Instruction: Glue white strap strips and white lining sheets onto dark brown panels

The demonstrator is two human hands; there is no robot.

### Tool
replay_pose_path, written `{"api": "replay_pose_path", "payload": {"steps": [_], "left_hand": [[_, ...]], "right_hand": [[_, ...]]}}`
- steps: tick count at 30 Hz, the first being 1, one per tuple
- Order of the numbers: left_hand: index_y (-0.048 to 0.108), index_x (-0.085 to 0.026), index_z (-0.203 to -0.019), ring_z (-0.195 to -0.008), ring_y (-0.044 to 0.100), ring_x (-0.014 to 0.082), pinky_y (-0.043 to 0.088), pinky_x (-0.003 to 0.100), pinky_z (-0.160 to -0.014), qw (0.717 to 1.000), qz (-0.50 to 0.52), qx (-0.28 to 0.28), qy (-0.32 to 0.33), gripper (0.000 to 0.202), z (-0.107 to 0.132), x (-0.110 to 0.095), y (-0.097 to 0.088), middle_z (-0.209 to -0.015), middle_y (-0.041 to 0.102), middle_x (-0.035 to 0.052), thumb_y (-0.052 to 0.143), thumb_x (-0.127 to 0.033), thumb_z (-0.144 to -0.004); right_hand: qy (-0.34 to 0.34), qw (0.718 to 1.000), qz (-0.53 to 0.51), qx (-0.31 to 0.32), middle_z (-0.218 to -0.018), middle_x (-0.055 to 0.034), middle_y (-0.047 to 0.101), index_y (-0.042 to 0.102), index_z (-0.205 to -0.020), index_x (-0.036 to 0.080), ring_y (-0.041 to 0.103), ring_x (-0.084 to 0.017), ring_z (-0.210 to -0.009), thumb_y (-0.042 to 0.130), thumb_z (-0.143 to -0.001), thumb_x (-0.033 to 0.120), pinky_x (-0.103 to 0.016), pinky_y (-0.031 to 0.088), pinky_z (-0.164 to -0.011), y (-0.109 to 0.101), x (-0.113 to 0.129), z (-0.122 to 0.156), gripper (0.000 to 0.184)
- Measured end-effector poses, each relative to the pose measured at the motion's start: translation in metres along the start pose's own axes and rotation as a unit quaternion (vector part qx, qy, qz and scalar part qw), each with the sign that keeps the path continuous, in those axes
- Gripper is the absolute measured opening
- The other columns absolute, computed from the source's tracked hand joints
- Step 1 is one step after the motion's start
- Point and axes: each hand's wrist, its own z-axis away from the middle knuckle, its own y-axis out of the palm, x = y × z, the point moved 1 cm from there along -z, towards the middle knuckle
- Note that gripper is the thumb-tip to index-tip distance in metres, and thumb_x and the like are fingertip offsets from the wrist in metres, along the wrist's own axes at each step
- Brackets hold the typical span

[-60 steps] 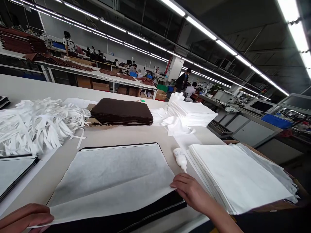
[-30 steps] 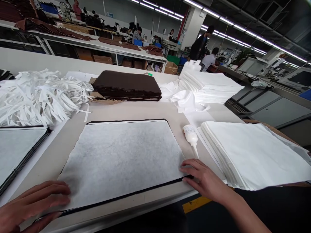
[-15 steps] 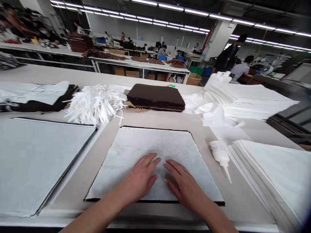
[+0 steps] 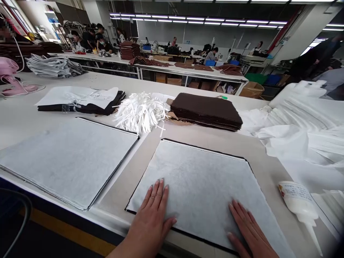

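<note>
A white non-woven sheet [image 4: 199, 182] lies flat over a black panel whose edge shows around it, on the work table [image 4: 24, 118]. My left hand [image 4: 153, 215] presses flat on the sheet's near left corner, fingers stretched out. My right hand [image 4: 248, 229] lies flat on the near right part, fingers extended. A white glue bottle [image 4: 297, 202] lies on its side just right of the sheet, nozzle toward me.
A finished white-over-black stack [image 4: 72, 157] sits to the left. Behind are white strips [image 4: 141, 111], a brown fabric stack [image 4: 206, 111], a black pile with paper [image 4: 80, 102] and white sheets [image 4: 303, 118] at right. People work at far tables.
The white sheet was laid down over the black panel. My hands moved from its corners to the middle, then spread apart along its near edge. The view swung left.
</note>
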Motion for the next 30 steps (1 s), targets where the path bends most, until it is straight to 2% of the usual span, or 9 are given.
{"api": "replay_pose_path", "payload": {"steps": [3,6,9,12,16,20,24,30], "left_hand": [[0.040,-0.014,-0.151,-0.144,0.044,0.0337,0.055,0.052,-0.107,0.999,0.006,-0.005,0.032,0.057,0.006,0.018,-0.017,-0.157,0.042,0.0184,0.047,-0.043,-0.103],[0.053,-0.023,-0.140,-0.137,0.054,0.0271,0.053,0.047,-0.110,0.996,0.084,0.036,0.024,0.039,0.007,0.052,-0.041,-0.146,0.058,0.0100,0.046,-0.032,-0.103],[0.054,-0.030,-0.137,-0.127,0.058,0.0227,0.056,0.035,-0.102,0.981,0.158,0.111,-0.010,0.037,0.015,0.087,-0.064,-0.138,0.059,0.0062,0.048,-0.028,-0.101],[0.051,-0.034,-0.140,-0.120,0.062,0.0213,0.057,0.029,-0.096,0.970,0.195,0.144,-0.023,0.041,0.030,0.109,-0.076,-0.137,0.058,0.0045,0.051,-0.029,-0.099],[0.051,-0.034,-0.139,-0.119,0.062,0.0205,0.057,0.026,-0.094,0.970,0.191,0.142,-0.044,0.042,0.045,0.114,-0.075,-0.141,0.052,0.0048,0.050,-0.025,-0.098],[0.050,-0.034,-0.138,-0.123,0.058,0.0206,0.054,0.030,-0.099,0.976,0.175,0.125,-0.045,0.044,0.045,0.106,-0.071,-0.138,0.051,0.0046,0.047,-0.019,-0.096],[0.048,-0.032,-0.139,-0.123,0.056,0.0211,0.053,0.031,-0.102,0.978,0.169,0.118,-0.029,0.052,0.041,0.102,-0.068,-0.133,0.054,0.0046,0.052,-0.011,-0.091],[0.047,-0.030,-0.139,-0.121,0.056,0.0212,0.053,0.031,-0.101,0.979,0.178,0.088,-0.039,0.054,0.048,0.107,-0.065,-0.133,0.054,0.0051,0.052,-0.009,-0.090]], "right_hand": [[-0.024,0.999,0.018,-0.028,-0.160,-0.0129,0.040,0.019,-0.163,0.020,0.049,-0.036,-0.140,0.048,-0.100,0.045,-0.048,0.060,-0.098,-0.005,-0.003,0.005,0.074],[-0.024,0.998,0.008,-0.054,-0.155,-0.0109,0.048,0.034,-0.158,0.020,0.053,-0.033,-0.137,0.050,-0.100,0.044,-0.044,0.063,-0.094,-0.013,0.005,0.001,0.064],[-0.017,0.996,-0.041,-0.072,-0.145,-0.0092,0.059,0.052,-0.145,0.022,0.061,-0.028,-0.129,0.054,-0.100,0.040,-0.037,0.062,-0.094,-0.021,0.026,-0.013,0.048],[-0.041,0.989,-0.124,-0.074,-0.128,-0.0085,0.068,0.060,-0.132,0.022,0.067,-0.022,-0.116,0.059,-0.098,0.031,-0.029,0.061,-0.093,-0.024,0.060,-0.038,0.034],[-0.119,0.962,-0.236,-0.061,-0.118,-0.0104,0.070,0.061,-0.125,0.018,0.066,-0.022,-0.108,0.059,-0.095,0.017,-0.032,0.059,-0.091,-0.023,0.119,-0.084,0.030],[-0.152,0.944,-0.293,-0.021,-0.116,-0.0098,0.068,0.061,-0.124,0.018,0.062,-0.024,-0.103,0.057,-0.093,0.014,-0.039,0.055,-0.090,-0.019,0.168,-0.123,0.031],[-0.155,0.947,-0.282,0.014,-0.110,-0.0067,0.066,0.060,-0.119,0.020,0.060,-0.023,-0.097,0.053,-0.097,0.018,-0.040,0.051,-0.085,-0.013,0.196,-0.146,0.024],[-0.180,0.964,-0.196,0.024,-0.096,-0.0040,0.063,0.059,-0.101,0.020,0.058,-0.021,-0.087,0.056,-0.098,0.023,-0.038,0.048,-0.078,-0.002,0.221,-0.163,0.006]]}}
